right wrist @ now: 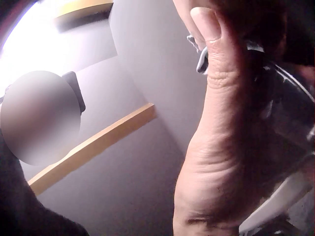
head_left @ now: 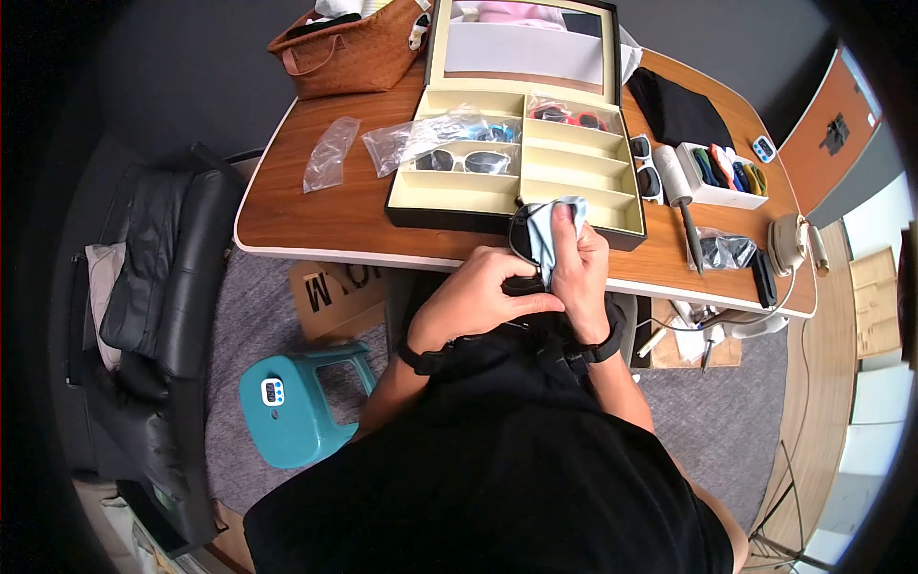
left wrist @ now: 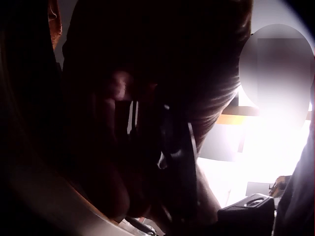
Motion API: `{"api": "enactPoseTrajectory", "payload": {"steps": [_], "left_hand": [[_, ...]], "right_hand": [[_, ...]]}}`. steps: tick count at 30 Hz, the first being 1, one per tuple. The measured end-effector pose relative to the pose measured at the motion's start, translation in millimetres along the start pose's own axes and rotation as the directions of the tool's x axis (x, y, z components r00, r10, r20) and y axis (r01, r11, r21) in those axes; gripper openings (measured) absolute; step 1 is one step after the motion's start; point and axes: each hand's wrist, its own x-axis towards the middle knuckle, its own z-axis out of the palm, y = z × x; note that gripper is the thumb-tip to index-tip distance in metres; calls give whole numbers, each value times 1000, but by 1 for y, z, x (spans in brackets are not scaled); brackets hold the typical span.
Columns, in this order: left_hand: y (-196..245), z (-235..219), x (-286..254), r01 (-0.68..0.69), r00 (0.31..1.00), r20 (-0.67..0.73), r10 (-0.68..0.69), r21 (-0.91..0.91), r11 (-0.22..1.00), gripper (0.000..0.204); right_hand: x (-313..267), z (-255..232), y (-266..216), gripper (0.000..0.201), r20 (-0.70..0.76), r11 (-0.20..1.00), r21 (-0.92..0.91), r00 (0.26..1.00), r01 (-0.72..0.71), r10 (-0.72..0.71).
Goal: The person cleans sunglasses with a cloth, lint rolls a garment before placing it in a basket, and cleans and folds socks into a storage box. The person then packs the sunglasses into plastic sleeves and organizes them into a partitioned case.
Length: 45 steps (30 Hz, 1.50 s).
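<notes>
In the head view, my left hand [head_left: 475,295] grips a pair of dark-framed glasses [head_left: 518,235] just off the table's front edge. My right hand [head_left: 580,263] pinches a light blue cloth [head_left: 543,239] against the glasses, thumb on top. The right wrist view has the right thumb [right wrist: 222,64] extended, with a bit of cloth [right wrist: 202,61] at its tip and a shiny lens beside it. The left wrist view is very dark. Beyond the hands stands an open display case [head_left: 449,220] holding white sunglasses [head_left: 466,162] and red sunglasses [head_left: 571,119].
Clear plastic bags [head_left: 331,155] lie left of the case and over its left compartments. A brown basket [head_left: 354,55] stands back left. To the right are black-and-white sunglasses [head_left: 648,182], a lint roller [head_left: 675,180] and a white box [head_left: 727,195]. A teal stool [head_left: 287,421] is below.
</notes>
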Motion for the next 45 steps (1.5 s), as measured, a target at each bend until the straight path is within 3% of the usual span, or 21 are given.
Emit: {"api": "enactPoseTrajectory", "payload": {"steps": [5, 8, 9, 11, 13, 14, 15, 16, 18, 21, 23, 24, 26, 29, 32, 37, 39, 40, 43, 44, 45], "left_hand": [[-2, -9, 2, -52, 929, -364, 68, 55, 997, 21], [-6, -10, -5, 52, 891, -447, -81, -77, 996, 17], [-11, -12, -7, 75, 902, -407, -141, -174, 982, 17], [-12, -10, -8, 74, 928, -323, -183, -324, 943, 17], [-2, 0, -4, 7, 942, -321, -94, -262, 965, 21], [-5, 1, -5, 109, 958, -251, -135, -118, 987, 26], [-16, 12, -5, 4, 912, -407, 56, 145, 989, 28], [-23, 17, -9, -6, 887, -452, 90, 184, 983, 28], [-22, 15, -9, -18, 862, -490, 127, 222, 975, 29], [-12, -1, -6, 46, 923, -384, 40, 212, 976, 28], [-1, -7, -6, 97, 922, -370, -111, -55, 994, 26], [-3, -5, -3, -3, 883, -470, -5, -16, 1000, 30], [-2, -10, -5, 38, 869, -488, -83, -101, 994, 28], [0, -14, -9, 41, 857, -497, -135, -195, 980, 28], [3, -8, -8, -54, 822, -568, -21, -115, 992, 27], [-3, -6, -9, -145, 704, -710, -13, -161, 976, 28], [1, -9, -13, -103, 649, -730, -212, -362, 927, 31], [-6, -11, -11, -121, 612, -770, -180, -316, 941, 36], [-16, -21, -6, -198, 669, -722, -176, -402, 894, 38], [-26, -27, -6, -130, 709, -701, -78, -238, 962, 37], [-26, -30, -7, -85, 740, -658, -139, -296, 951, 37]], "right_hand": [[-3, -5, 3, 47, -50, 981, -115, 985, 156, -163], [-4, 4, 6, 54, -116, 974, -32, 967, 222, -225], [-4, 5, 2, 54, -116, 975, -32, 968, 222, -224], [-2, 6, -10, 58, -141, 989, 147, 989, -23, 44], [-2, -6, 0, 56, 34, 1000, 0, 999, -1, 1], [-6, -3, -3, 51, 79, 995, -83, 996, 53, -47], [-9, 3, -7, 46, 126, 981, -161, 988, 111, -92], [-9, 10, -7, 32, 154, 957, -176, 967, 230, -204], [-10, 10, -8, 21, 224, 943, -253, 961, 217, -161], [-8, 13, -7, 18, 223, 929, -292, 961, 229, -167], [-7, 14, -6, 18, 201, 923, -296, 961, 247, -193], [-6, 12, -3, 18, 203, 899, -342, 956, 272, -212], [-6, 9, -3, 17, 204, 872, -390, 951, 296, -231], [-7, 11, -3, 17, 197, 935, -313, 974, 168, -109], [-7, 13, -2, 18, 214, 976, -204, 977, 70, -26], [-10, 23, -11, 18, 401, 887, -173, 853, 427, -333], [-18, 21, -13, 24, 573, 892, -210, 790, 400, -219], [-23, 21, -18, 27, 632, 895, -211, 754, 392, -182], [-27, 14, -21, 43, 799, 852, -338, 601, 400, 34], [-28, 9, -19, 43, 788, 846, -303, 615, 439, -37], [-28, 7, -20, 43, 775, 836, -264, 622, 480, -113]]}}
